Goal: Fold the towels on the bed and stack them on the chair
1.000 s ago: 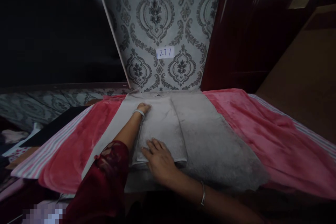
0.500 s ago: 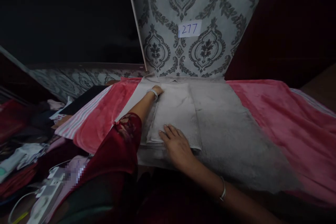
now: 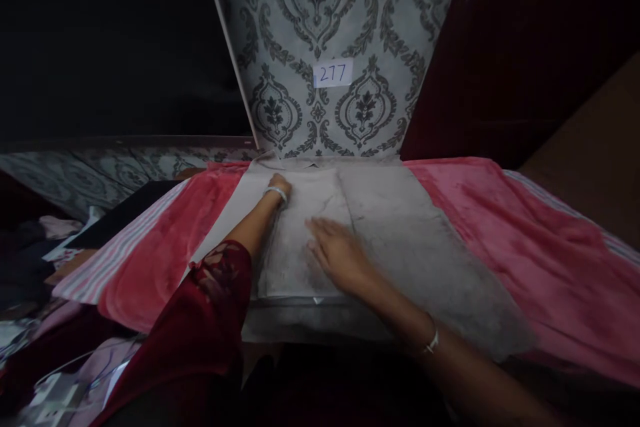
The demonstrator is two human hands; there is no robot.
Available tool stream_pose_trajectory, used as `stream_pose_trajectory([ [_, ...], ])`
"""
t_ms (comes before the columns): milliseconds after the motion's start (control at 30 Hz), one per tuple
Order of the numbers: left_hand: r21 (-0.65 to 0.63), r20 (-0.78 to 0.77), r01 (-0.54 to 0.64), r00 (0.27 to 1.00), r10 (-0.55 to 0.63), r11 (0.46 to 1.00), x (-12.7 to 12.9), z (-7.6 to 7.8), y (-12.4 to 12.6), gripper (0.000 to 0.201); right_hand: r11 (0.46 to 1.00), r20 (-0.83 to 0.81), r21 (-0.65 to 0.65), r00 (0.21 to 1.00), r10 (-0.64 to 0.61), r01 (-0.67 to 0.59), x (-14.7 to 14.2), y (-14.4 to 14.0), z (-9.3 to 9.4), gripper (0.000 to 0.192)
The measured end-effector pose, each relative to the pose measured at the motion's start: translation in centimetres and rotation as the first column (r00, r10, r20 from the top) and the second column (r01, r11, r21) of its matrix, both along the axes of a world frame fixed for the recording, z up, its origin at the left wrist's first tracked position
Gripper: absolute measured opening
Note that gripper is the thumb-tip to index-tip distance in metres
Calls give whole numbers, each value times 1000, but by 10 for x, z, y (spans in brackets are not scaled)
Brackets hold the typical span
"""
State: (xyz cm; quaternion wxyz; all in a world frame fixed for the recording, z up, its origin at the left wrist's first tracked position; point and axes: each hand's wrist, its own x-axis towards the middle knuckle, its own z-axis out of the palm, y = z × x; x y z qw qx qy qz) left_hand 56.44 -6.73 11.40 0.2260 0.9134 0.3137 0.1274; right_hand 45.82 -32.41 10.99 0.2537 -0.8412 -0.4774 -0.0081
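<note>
Both hands are down on the grey cloth [image 3: 400, 240], which lies spread over the pink blanket [image 3: 525, 247] on the bed. The right hand [image 3: 340, 255] presses flat on the folded part, fingers together and stretched out. The left hand [image 3: 279, 183] rests at the far edge near the patterned wall [image 3: 320, 13]; whether its fingers are spread or closed, I cannot tell.

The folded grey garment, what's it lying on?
The grey garment lies on a larger grey cloth, spread over a pink blanket. Both hands, left hand and right hand, rest on top. What is beneath the blanket is covered.
</note>
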Motion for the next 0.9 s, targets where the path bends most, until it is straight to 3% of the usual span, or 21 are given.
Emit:
stream_pose_trajectory([
  [33,34,27,6,1000,-7,999,1,2,-9,57,998,25,6,998,-63,63,13,4,1,55],
  [100,159,19,132,990,-137,978,3,0,-29,67,991,39,-74,994,-106,108,30,13,-4,62],
  [167,268,-115,345,938,-326,899,1,-10,-48,65,980,34,-183,997,-68,73,32,20,-17,65],
  [233,271,-276,469,874,-399,840,-3,-24,-58,60,973,27,-230,999,-22,27,26,24,-31,63],
  [367,223,-365,459,857,-363,860,-4,-41,-56,64,977,-1,-213,1000,-3,3,14,20,-42,61],
  [600,234,-370,504,837,-403,832,35,-28,-70,67,982,-21,-191,1000,-8,4,16,21,-41,64],
  [733,234,-359,529,827,-433,816,54,-35,-81,66,990,12,-142,1000,-10,11,16,19,-46,62],
  [900,254,-357,510,839,-410,822,60,-47,-76,63,994,12,-105,1000,-6,8,18,17,-51,60],
])
